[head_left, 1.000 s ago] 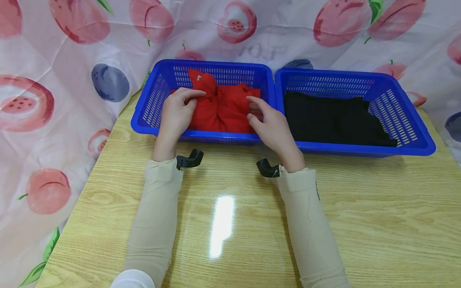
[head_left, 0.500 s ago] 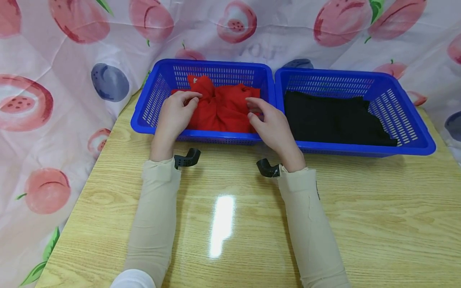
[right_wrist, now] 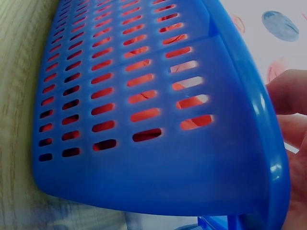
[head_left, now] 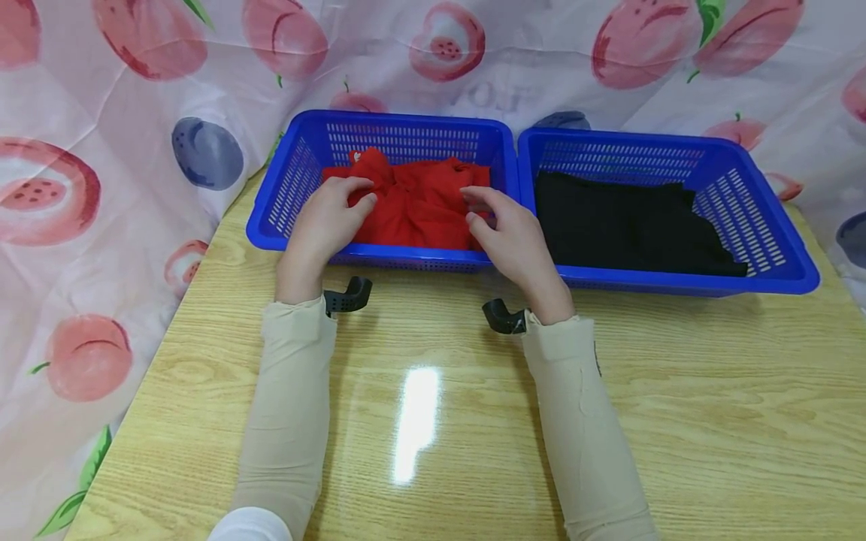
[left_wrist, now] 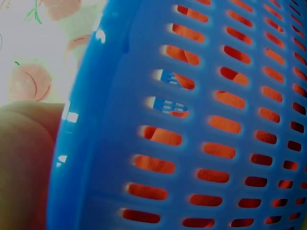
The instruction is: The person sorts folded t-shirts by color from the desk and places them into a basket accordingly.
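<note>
A rumpled red garment (head_left: 422, 199) with a small white mark at its upper left corner lies in the left blue basket (head_left: 413, 254). My left hand (head_left: 328, 218) reaches over the basket's front rim at the left, its fingers and thumb apart at the garment's left part. At the right front corner, my right hand (head_left: 507, 229) has its loosely bent fingers over the garment's right edge, with a gap between thumb and fingers. Whether the fingertips touch the cloth is unclear. Both wrist views mostly show the slotted basket wall (left_wrist: 115, 120), with red cloth behind it.
A second blue basket (head_left: 683, 282) stands against the first on the right, holding a flat black garment (head_left: 629, 225). Both stand at the back of a wooden table (head_left: 433, 413), before a fruit-print curtain (head_left: 528, 45). Black wrist mounts (head_left: 348, 295) project inward from both sleeves.
My left hand has moved slightly left and toward me. The garment's raised upper left corner has sunk lower. My right hand has stayed almost still.
</note>
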The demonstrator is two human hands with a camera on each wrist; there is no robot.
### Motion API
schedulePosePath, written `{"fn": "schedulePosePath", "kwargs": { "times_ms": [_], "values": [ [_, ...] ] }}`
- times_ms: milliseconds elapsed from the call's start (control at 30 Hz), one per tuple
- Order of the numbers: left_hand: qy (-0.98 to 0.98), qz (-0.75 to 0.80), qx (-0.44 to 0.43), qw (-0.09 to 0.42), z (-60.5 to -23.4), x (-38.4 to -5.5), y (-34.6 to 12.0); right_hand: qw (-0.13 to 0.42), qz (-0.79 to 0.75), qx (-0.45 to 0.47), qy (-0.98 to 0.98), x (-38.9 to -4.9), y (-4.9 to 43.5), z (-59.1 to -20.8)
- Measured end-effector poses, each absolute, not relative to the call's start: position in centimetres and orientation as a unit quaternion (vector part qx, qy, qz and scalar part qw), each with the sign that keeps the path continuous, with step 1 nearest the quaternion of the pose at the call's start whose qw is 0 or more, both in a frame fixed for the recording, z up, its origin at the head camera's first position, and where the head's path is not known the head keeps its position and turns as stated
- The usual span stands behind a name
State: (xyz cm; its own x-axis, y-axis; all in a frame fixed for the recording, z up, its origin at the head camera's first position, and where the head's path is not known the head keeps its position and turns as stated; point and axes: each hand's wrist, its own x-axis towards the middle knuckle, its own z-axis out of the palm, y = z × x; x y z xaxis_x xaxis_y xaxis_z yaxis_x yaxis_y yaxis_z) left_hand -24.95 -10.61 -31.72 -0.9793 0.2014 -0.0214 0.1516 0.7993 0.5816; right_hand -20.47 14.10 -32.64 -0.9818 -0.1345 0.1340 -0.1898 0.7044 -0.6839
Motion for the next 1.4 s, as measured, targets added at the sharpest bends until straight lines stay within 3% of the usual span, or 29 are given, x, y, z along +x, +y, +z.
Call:
{"fn": "schedulePosePath", "kwargs": {
  "times_ms": [500,1100,1400],
  "values": [
    [0.951,0.292,0.09,0.048,-31.69,-24.82,-10.56,0.061,0.373,0.099,-0.921,-20.45,14.09,-32.84],
    [0.952,0.294,0.068,0.05,-31.8,-24.7,-10.53,0.035,0.366,0.12,-0.922,-20.46,13.97,-32.8],
    [0.958,0.257,0.106,0.071,-32.01,-24.87,-10.6,0.029,0.355,0.125,-0.926,-20.45,13.89,-32.97]
  ]
}}
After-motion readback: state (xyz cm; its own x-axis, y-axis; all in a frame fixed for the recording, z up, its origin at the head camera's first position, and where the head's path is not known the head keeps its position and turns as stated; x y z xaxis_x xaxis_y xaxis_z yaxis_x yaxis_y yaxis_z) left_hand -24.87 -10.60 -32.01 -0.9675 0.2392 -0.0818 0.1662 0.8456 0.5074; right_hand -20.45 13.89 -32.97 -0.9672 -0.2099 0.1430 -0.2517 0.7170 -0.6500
